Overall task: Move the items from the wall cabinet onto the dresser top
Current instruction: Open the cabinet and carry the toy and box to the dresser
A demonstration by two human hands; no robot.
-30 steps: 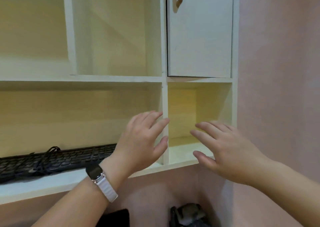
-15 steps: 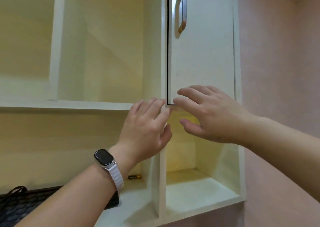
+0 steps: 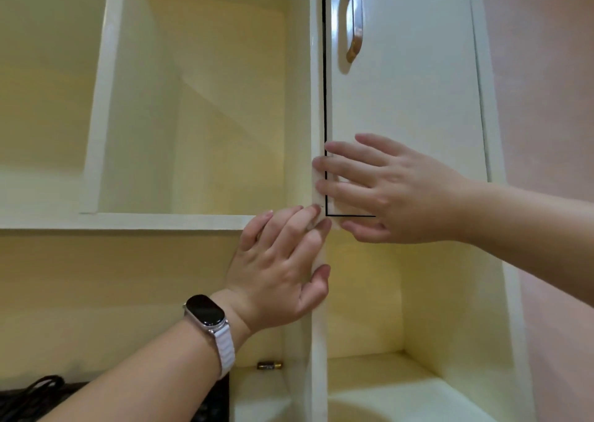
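The cream wall cabinet fills the view. Its one door (image 3: 401, 100), closed, has a metal handle (image 3: 353, 19) near the top. My right hand (image 3: 395, 190) lies flat with spread fingers on the door's lower left corner, its fingertips reaching the door's edge. My left hand (image 3: 283, 267), with a watch at the wrist, rests against the vertical divider (image 3: 318, 357) just below that corner, fingers apart. Neither hand holds anything. A small battery (image 3: 269, 365) lies at the back of the lower left shelf, and a black keyboard with a cable (image 3: 38, 396) lies at the bottom left.
The upper open compartment (image 3: 205, 116) to the left of the door shows nothing inside. The lower right cubby (image 3: 401, 389) below the door also shows nothing. A pink wall (image 3: 546, 100) runs along the right of the cabinet.
The view has tilted upward along the cabinet. Both hands have risen from the lower shelf's front to the door's lower left corner; the right hand now lies on the door.
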